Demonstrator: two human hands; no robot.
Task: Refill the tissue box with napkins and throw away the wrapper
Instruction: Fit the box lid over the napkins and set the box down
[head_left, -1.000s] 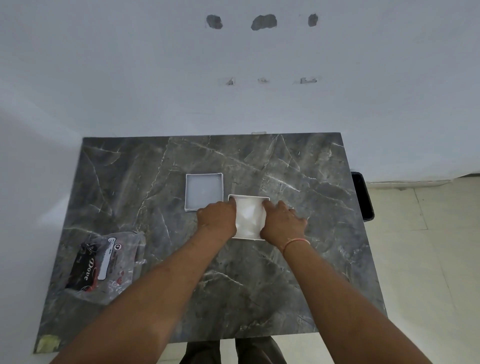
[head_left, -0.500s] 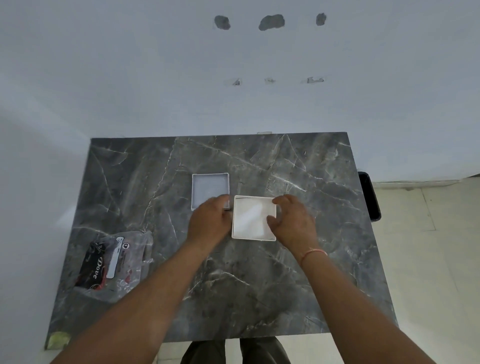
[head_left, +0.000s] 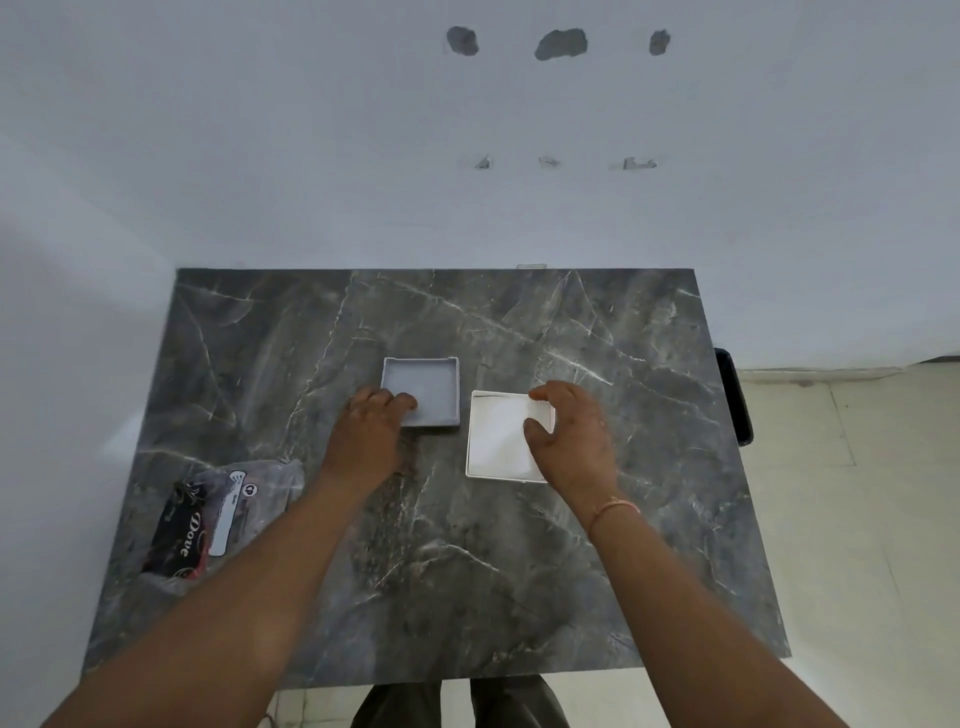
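Note:
A square white tissue box (head_left: 498, 441) filled with white napkins lies flat on the grey marble table (head_left: 467, 571), right of centre. My right hand (head_left: 569, 431) rests on its right side, fingers curled over the far right corner and thumb on the napkins. A shallow grey square lid (head_left: 428, 387) lies just left of the box, open side up. My left hand (head_left: 371, 423) touches the lid's near left corner, fingers bent over its rim. The clear plastic wrapper (head_left: 218, 514) with black "Dove" print lies crumpled near the table's left edge.
A white wall runs right behind the table. A black bin (head_left: 733, 395) stands on the tiled floor by the table's right edge, mostly hidden. My legs show below the table's near edge.
My left hand has left the white box and moved left onto the grey lid. My right hand has slid toward the box's right side, uncovering the napkins.

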